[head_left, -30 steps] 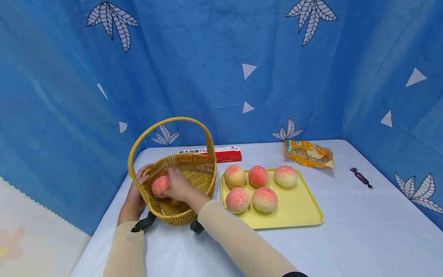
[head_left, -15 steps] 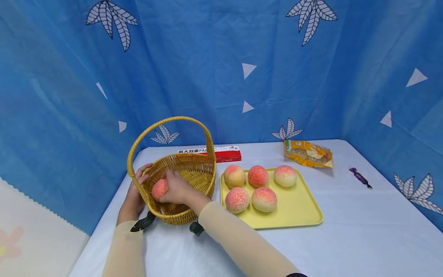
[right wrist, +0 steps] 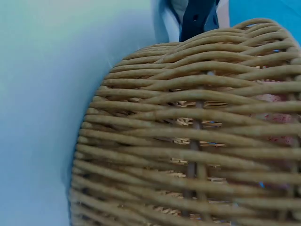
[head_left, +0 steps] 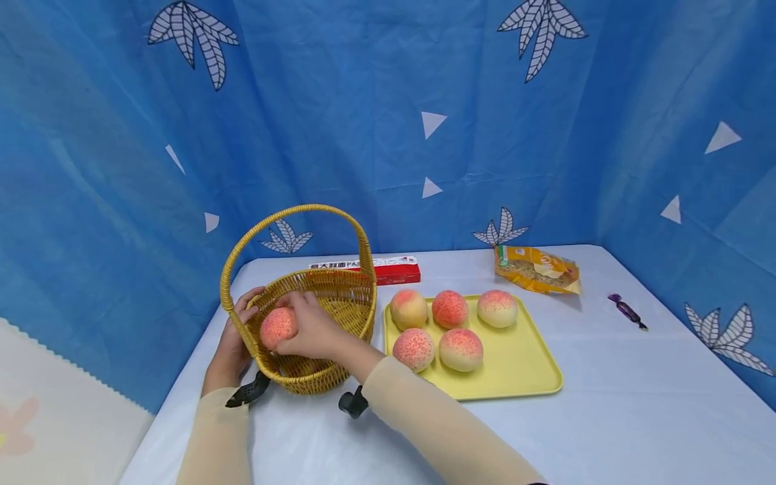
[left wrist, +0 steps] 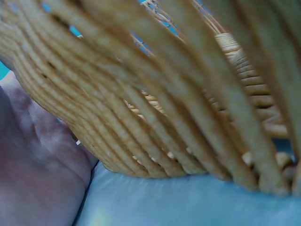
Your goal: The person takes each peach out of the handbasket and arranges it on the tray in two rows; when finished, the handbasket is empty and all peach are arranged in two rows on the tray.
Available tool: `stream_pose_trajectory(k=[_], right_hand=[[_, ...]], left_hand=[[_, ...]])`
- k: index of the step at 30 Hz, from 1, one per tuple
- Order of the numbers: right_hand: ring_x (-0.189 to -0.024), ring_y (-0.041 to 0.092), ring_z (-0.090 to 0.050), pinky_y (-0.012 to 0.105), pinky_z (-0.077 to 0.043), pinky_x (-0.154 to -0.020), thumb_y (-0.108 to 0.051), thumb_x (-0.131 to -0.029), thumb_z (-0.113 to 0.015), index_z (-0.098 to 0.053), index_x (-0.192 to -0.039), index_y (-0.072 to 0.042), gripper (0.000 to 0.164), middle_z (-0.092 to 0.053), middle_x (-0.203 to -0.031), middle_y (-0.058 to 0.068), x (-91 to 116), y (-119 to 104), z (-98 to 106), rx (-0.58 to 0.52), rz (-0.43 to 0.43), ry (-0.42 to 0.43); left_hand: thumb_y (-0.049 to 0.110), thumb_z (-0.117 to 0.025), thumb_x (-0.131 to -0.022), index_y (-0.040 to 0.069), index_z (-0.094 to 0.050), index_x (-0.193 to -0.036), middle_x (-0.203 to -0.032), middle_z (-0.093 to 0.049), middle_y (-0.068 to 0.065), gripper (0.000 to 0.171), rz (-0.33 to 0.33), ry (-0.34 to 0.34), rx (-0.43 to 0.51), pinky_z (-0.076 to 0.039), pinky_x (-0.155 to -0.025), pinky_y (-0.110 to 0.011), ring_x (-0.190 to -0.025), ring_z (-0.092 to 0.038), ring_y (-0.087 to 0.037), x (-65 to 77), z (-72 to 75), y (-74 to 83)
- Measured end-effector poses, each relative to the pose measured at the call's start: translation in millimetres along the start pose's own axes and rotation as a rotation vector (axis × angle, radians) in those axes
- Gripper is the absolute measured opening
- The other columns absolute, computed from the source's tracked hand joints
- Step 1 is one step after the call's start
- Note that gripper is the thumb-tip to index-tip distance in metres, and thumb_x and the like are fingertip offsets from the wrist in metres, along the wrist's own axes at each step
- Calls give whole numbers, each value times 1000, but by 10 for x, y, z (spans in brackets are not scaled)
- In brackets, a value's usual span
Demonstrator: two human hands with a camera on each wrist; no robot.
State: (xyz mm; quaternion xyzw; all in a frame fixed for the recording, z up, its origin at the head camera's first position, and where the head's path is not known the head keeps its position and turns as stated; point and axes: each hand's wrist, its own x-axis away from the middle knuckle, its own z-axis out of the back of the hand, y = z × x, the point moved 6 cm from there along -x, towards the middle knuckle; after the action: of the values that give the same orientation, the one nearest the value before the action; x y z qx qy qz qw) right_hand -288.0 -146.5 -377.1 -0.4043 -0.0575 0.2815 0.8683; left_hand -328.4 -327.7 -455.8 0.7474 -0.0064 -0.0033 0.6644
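Note:
A wicker basket point(head_left: 351, 314) with a tall arched handle stands at the left of the table in the head view. My left hand point(head_left: 232, 347) holds its left side, the fingertips bent over the rim; in the left wrist view the palm point(left wrist: 42, 150) lies along the woven wall. Inside the basket, toward the left, my right hand point(head_left: 311, 330) grips a pink peach point(head_left: 278, 328). The right wrist view faces the basket's outer weave point(right wrist: 188, 141), with a bit of the peach point(right wrist: 277, 120) showing through the gaps.
Right of the basket lies a yellow tray point(head_left: 521, 377) bearing several peaches point(head_left: 461, 350). Behind stand a red-and-white pasta box point(head_left: 397, 271) and an orange pasta bag point(head_left: 536, 269). A purple wrapped candy point(head_left: 627, 311) lies at the far right. A blue curtain point(head_left: 376, 135) hangs behind the table.
My right hand has lifted the peach slightly and shifted it a little left and nearer the basket's rim. The left hand keeps its hold on the basket.

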Motion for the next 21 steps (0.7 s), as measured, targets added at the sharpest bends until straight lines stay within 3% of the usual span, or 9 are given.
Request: stream_pose_trajectory(k=[12,21], right_hand=[[-113,8,-57,24,-52,-89,-29,-80,-81,-44,-137,-25,68,-53,-134,-4,208,19,186,-138,54,18],[-116,13,-55,32,-52,-90,-31,-88,-70,-49,-142,-43,59,-50,-137,-4,440,112,356,-169,73,33]], left_hand=[[23,-38,-106,23,-29,-154,-135,-45,6,49,14,4,30,-52,-88,-20,-118,-54,-13,73,-26,46],[25,-43,-106,24,-32,-152,-136,-46,5,48,-4,12,53,-52,-93,-23,-114,-59,-12,47,-11,40]])
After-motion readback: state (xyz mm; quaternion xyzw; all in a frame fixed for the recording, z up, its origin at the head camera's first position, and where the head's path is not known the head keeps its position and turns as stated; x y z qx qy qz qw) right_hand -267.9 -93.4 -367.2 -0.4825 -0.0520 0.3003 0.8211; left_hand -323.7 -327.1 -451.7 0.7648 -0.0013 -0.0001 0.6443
